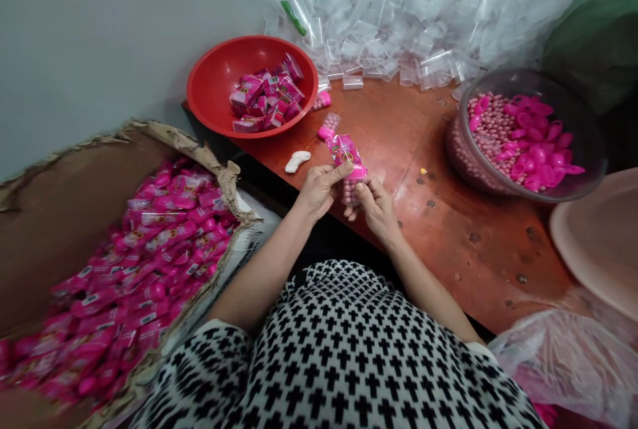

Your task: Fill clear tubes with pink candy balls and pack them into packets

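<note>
Both hands meet over the near edge of a red-brown table [438,216]. My left hand [319,186] pinches a pink printed wrapper [345,150] that stands up above a small clear tube of pink beads [350,191] with a pink cap. My right hand [376,206] grips the tube from below and the right. Two more filled tubes [327,125] lie on the table just beyond the hands. A small white piece [298,161] lies to the left of them.
A red bowl [219,84] holds pink wrappers. At right, a clear bowl [578,170] holds pink beads and pink caps. Empty clear tubes [428,10] are heaped at the back. A torn cardboard box [60,196] of finished pink packs stands at left. A beige basin [603,243] sits right.
</note>
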Demonstrator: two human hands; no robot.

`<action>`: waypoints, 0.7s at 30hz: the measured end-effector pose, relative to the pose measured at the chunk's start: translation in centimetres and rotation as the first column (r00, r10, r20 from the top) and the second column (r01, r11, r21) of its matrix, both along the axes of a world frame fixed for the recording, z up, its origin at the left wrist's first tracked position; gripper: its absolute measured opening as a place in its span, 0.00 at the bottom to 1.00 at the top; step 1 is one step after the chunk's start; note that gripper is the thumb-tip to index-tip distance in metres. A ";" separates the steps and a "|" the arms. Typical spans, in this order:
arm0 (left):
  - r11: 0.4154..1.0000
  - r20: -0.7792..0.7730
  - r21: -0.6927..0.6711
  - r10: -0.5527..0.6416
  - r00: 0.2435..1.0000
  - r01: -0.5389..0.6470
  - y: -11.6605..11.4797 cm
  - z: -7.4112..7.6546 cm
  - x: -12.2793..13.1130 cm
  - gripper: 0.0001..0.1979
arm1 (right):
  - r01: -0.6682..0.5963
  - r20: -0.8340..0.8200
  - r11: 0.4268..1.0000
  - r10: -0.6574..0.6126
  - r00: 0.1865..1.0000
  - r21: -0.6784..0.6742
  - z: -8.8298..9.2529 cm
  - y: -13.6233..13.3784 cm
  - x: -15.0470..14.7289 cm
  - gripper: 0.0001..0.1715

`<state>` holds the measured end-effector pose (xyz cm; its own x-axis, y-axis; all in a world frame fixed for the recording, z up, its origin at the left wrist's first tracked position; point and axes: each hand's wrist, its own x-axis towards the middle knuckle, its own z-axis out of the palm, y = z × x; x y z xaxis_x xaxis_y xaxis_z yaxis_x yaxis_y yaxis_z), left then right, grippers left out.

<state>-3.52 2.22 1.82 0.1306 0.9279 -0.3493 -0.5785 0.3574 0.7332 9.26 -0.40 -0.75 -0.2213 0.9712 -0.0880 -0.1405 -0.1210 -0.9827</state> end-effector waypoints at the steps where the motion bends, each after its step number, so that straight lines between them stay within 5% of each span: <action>1: 1.000 -0.018 0.019 -0.001 1.000 0.002 0.1 -0.1 -0.1 0.22 | -0.001 -0.014 1.000 0.001 1.000 -0.009 0.0 0.0 0.0 0.25; 8: 0.993 -0.102 0.054 0.106 0.989 -0.101 0.0 -0.6 0.3 0.16 | 0.078 0.194 0.992 -0.096 0.976 0.098 -0.4 -0.4 0.3 0.22; 15: 0.996 -0.022 0.030 -0.085 0.996 0.086 0.0 -0.2 -0.2 0.19 | -0.007 -0.066 1.000 0.006 0.998 -0.015 -0.5 -0.2 -0.1 0.26; 21: 0.998 -0.077 0.062 0.033 0.997 -0.028 -0.4 -0.1 1.0 0.19 | 0.177 0.095 0.980 -0.185 0.978 0.087 -0.5 -0.3 0.2 0.24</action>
<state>-2.48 1.78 1.77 0.0768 0.9509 -0.2997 -0.5288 0.2937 0.7963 9.44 -0.70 -1.21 -0.0349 0.9991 -0.0237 -0.0510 -0.0254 -0.9984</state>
